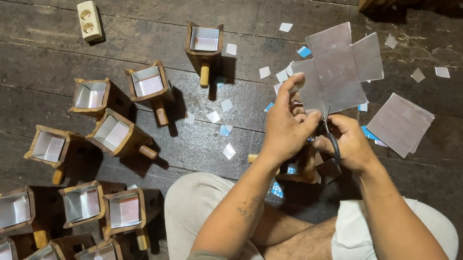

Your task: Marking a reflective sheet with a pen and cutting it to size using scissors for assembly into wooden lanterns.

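A thin cross-shaped foil sheet (336,70), light and probably easily creased, is pinched at its lower-left edge by the left hand (287,128) mid-frame, while scissors (331,137) are gripped shut-fisted in the right hand (351,144).

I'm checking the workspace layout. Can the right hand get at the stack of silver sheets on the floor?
Probably yes: the stack of silver sheets lies uncovered just beside the right hand, though that hand holds scissors.
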